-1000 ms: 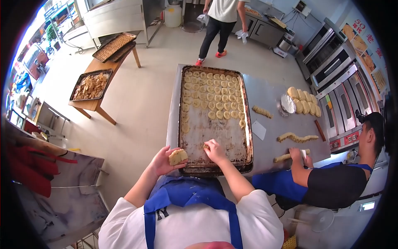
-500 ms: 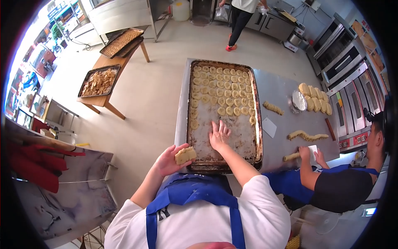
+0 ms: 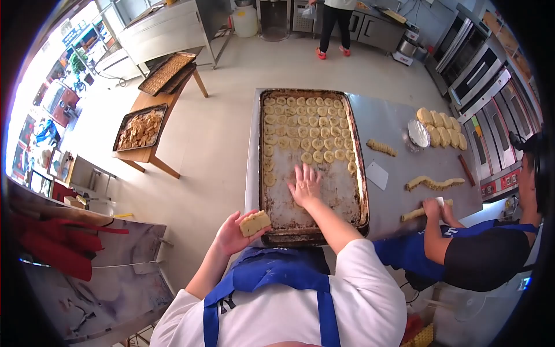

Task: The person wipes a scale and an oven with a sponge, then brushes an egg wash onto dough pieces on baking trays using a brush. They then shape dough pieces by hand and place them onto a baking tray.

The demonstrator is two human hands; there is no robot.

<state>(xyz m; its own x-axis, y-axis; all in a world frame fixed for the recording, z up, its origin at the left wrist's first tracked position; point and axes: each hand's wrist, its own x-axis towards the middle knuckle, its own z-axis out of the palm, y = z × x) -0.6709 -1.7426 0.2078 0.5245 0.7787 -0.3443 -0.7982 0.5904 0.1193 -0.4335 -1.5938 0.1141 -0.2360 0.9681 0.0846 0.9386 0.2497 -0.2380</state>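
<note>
My left hand [image 3: 233,234] holds a thick pale piece of dough [image 3: 255,223] on its palm and fingers, beside the near left corner of the baking tray [image 3: 341,211]. Inside the tray my right hand [image 3: 305,186] lies palm down with its fingers spread; whatever is under it is hidden. Rows of flat round dough pieces [image 3: 306,132] fill the tray's far part, and a few more run down its left edge. The nearest round in the main rows is just beyond my right fingertips.
To the right on the metal table [image 3: 383,118] are dough rolls [image 3: 435,183], a white scraper [image 3: 377,175], a bowl [image 3: 418,134] and stacked dough [image 3: 442,128]. A co-worker [image 3: 468,248] handles a roll there. A bench [image 3: 140,151] with trays stands left; another person [image 3: 335,26] stands beyond.
My right hand has gone from closed fingers near the tray's front to lying flat and spread farther in. My left hand keeps the dough. The person beyond has moved right.
</note>
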